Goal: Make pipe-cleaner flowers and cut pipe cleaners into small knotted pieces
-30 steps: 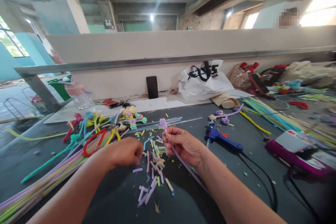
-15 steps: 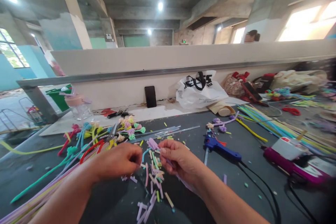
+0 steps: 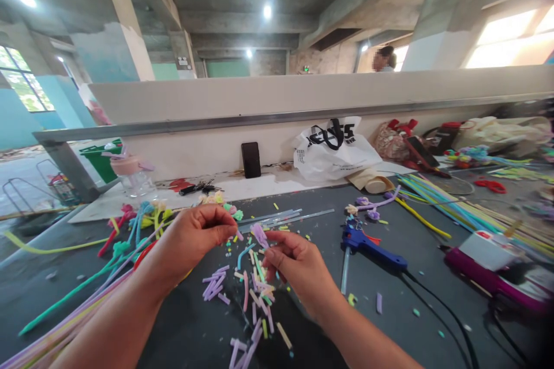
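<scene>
My left hand [image 3: 199, 236] pinches a short purple piece of chenille stem [image 3: 239, 235] between thumb and fingertips. A little to its right, my right hand [image 3: 296, 262] is closed on a purple chenille bundle [image 3: 259, 234], whose fuzzy top sticks out past the fingers. The two hands are apart, and the purple pieces do not touch. Below them lies a scatter of cut chenille pieces [image 3: 255, 300] in purple, pink, cream and green. A small pile of purple pieces [image 3: 214, 283] sits under my left hand. My right palm hides the lower end of the bundle.
A blue glue gun [image 3: 374, 251] with a black cord lies right of my right hand. Clear glue sticks [image 3: 281, 218] lie ahead. Long chenille stems [image 3: 64, 323] run along the left. A phone [image 3: 251, 159] leans on the partition beside a white bag [image 3: 333, 153].
My left hand has lifted up and away from the table, now with a short purple piece in its fingertips. The right hand still holds the purple bundle at nearly the same spot.
</scene>
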Tool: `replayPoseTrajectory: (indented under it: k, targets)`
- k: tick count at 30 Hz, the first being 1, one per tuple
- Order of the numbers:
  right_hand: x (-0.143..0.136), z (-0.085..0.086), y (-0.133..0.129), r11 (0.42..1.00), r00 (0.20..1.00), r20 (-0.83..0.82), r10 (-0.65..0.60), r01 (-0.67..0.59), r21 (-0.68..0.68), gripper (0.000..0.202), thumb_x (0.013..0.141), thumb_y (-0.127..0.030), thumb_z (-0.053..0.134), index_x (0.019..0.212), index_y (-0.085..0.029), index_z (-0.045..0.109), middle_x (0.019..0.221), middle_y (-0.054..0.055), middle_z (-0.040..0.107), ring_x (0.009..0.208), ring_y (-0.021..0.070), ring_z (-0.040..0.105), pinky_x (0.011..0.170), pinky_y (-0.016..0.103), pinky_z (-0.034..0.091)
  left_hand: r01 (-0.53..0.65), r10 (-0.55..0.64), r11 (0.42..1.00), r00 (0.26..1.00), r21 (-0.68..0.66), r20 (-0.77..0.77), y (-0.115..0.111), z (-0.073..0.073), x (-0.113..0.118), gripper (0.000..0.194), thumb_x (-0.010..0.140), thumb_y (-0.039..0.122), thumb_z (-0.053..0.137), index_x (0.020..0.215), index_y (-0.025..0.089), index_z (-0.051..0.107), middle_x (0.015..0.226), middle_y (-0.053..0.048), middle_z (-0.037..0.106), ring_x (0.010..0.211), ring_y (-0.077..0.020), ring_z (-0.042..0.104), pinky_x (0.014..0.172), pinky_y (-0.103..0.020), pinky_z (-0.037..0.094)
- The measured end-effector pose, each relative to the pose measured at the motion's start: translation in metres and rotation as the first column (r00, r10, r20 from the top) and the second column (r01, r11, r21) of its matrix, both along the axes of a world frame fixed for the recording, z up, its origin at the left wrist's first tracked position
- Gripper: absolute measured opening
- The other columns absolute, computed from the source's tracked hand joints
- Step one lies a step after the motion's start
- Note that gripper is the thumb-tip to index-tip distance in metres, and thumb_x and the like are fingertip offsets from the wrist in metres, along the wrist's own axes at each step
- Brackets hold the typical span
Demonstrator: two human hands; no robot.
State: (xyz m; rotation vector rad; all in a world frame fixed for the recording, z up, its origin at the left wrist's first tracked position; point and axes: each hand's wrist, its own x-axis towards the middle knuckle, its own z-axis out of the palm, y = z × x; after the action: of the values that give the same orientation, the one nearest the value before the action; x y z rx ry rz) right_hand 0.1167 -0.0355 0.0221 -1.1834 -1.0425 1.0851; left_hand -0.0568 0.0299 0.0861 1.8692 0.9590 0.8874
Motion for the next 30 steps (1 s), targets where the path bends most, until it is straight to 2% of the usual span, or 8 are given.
replayPoseTrajectory:
  k: [4,8,13,18,22,25,30]
  targets:
    - [0.0,-0.005,0.001,0.999,0.997,0.065,-0.035,0.033,0.033,0.022,0.066,-0.025,0.061,0.086,-0.017,0.064,0.056,-0.003,0.06,0.044,0.0101,0.055,0.045,0.022,0.038,-0.011,0.015,0.994,0.999,0.113,-0.036,-0.003,-0.007,0.008,0.014,0.069,0.03,0.06,0.065,0.017,0.06,0.066,0.002,0.058,0.065,-0.0116,0.051,0.064,-0.024,0.041]
    - [0.001,-0.007,0.0,0.996,0.977,0.199,-0.075,0.062,0.071,0.019,0.068,-0.023,0.06,0.087,-0.018,0.065,0.055,-0.003,0.06,0.045,0.0116,0.057,0.048,0.023,0.043,-0.006,0.009,0.99,1.0,0.141,-0.017,-0.005,-0.011,0.015,0.013,0.071,0.029,0.06,0.064,0.018,0.059,0.066,0.002,0.056,0.066,-0.0119,0.05,0.065,-0.024,0.041]
    - [0.002,-0.006,-0.003,0.99,0.909,0.403,-0.108,0.061,0.127,0.021,0.072,-0.022,0.058,0.091,-0.02,0.066,0.058,-0.002,0.062,0.047,0.0129,0.059,0.049,0.023,0.044,-0.001,0.016,0.977,0.998,0.215,-0.067,-0.008,-0.014,0.02,0.015,0.073,0.028,0.059,0.062,0.018,0.061,0.065,0.001,0.056,0.067,-0.0128,0.051,0.068,-0.026,0.041]
    - [0.002,-0.01,-0.004,0.979,0.827,0.545,-0.135,0.028,0.201,0.02,0.074,-0.022,0.056,0.092,-0.023,0.066,0.061,-0.001,0.064,0.05,0.0132,0.06,0.052,0.024,0.042,-0.028,0.061,0.958,0.992,0.285,-0.109,-0.01,-0.018,0.022,0.012,0.073,0.028,0.059,0.066,0.02,0.063,0.073,0.0,0.058,0.078,-0.0153,0.053,0.079,-0.029,0.039]
    - [0.002,-0.011,-0.005,0.978,0.81,0.569,-0.138,0.021,0.207,0.023,0.074,-0.021,0.055,0.096,-0.024,0.062,0.059,-0.002,0.063,0.052,0.0137,0.059,0.054,0.024,0.041,-0.049,0.096,0.954,0.984,0.295,-0.147,-0.009,-0.021,0.023,0.011,0.073,0.028,0.058,0.066,0.021,0.063,0.078,0.0,0.058,0.087,-0.0178,0.052,0.083,-0.031,0.038]
    - [0.001,-0.012,-0.006,0.978,0.818,0.556,-0.144,0.034,0.204,0.029,0.072,-0.018,0.055,0.101,-0.024,0.056,0.056,-0.004,0.062,0.052,0.014,0.058,0.056,0.025,0.04,-0.069,0.116,0.959,0.98,0.274,-0.16,-0.008,-0.021,0.023,0.012,0.072,0.03,0.058,0.065,0.02,0.063,0.076,0.0,0.058,0.083,-0.0172,0.052,0.078,-0.029,0.04]
    - [0.0,-0.015,-0.003,0.985,0.852,0.506,-0.137,0.062,0.161,0.018,0.072,-0.017,0.054,0.088,-0.025,0.053,0.055,-0.005,0.061,0.05,0.0135,0.057,0.052,0.024,0.037,-0.079,0.123,0.969,0.976,0.232,-0.18,-0.005,-0.023,0.025,0.016,0.072,0.031,0.057,0.065,0.019,0.063,0.072,0.0,0.059,0.075,-0.0158,0.053,0.073,-0.027,0.041]
